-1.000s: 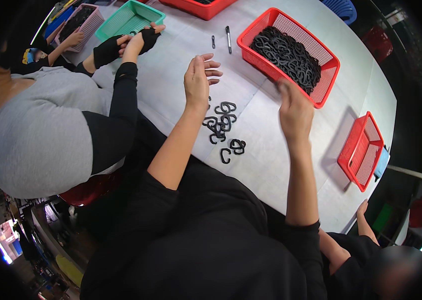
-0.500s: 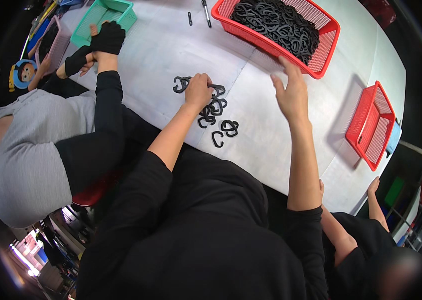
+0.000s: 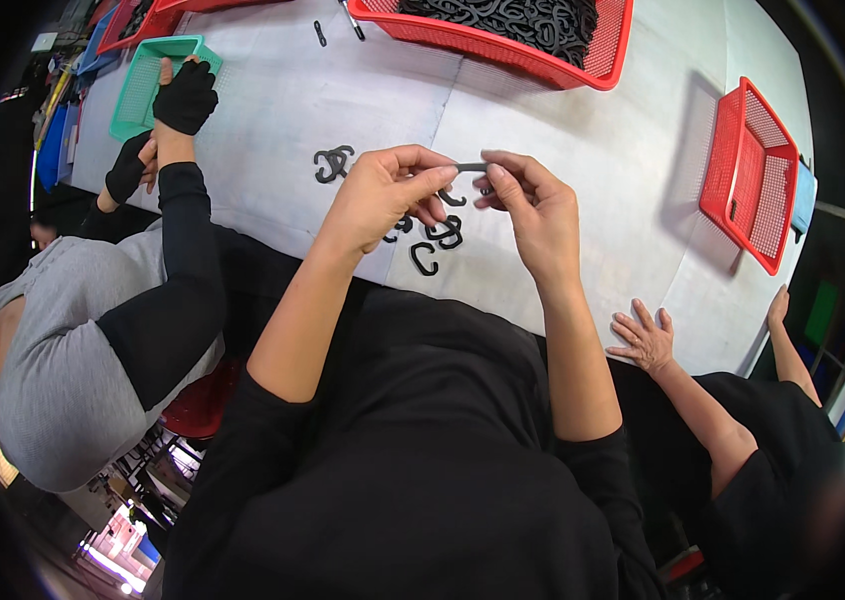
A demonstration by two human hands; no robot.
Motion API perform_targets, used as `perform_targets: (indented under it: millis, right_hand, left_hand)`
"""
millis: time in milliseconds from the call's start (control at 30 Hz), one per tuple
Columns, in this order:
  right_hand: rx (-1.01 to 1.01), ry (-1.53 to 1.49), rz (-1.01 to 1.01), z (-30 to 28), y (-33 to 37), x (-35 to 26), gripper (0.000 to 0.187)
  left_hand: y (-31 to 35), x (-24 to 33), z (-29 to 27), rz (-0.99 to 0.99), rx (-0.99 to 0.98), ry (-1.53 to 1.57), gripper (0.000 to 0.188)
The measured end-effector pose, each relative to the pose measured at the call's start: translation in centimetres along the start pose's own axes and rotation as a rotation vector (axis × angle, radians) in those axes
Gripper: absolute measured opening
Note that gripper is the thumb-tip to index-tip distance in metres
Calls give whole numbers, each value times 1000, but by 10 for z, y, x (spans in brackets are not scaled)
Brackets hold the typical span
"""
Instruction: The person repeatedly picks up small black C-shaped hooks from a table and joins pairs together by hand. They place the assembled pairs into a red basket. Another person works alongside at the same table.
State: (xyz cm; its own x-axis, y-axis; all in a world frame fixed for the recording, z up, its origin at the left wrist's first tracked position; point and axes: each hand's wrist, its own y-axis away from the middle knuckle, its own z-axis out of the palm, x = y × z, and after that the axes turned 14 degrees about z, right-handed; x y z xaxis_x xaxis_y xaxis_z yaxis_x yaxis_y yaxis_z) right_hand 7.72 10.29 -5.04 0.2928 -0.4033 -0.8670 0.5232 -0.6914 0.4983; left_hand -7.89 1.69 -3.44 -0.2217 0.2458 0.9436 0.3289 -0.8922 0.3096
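Observation:
My left hand (image 3: 373, 200) and my right hand (image 3: 543, 215) meet above the table, each pinching one end of a black C-shaped piece (image 3: 471, 167). It appears edge-on as a short dark bar, its ends covered by my fingers. Beneath and around my hands, more black C-shaped pieces lie in a loose pile, partly hidden by my left hand. A single C-shaped piece (image 3: 425, 260) rests nearest to me, beside a small overlapping cluster (image 3: 446, 232). Farther left lie other overlapping C-shaped pieces (image 3: 333, 163).
A red basket (image 3: 483, 47) heaped with black pieces stands at the far side. To the right is another red basket (image 3: 778, 165). A co-worker's gloved hand (image 3: 186, 97) is by a green basket (image 3: 128, 105) on the left; another person's hand (image 3: 647, 338) rests at the right table edge.
My left hand has lifted from the pile, and my right hand has come down from beside the full basket. Both now hold one piece between them. The whole view has shifted.

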Motion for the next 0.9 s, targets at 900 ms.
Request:
perform_targets:
  millis: [900]
  right_hand:
    - [-164,-171,126,-26,33,-2,27]
  left_hand:
    - [29,17,33,42,8,48,28]
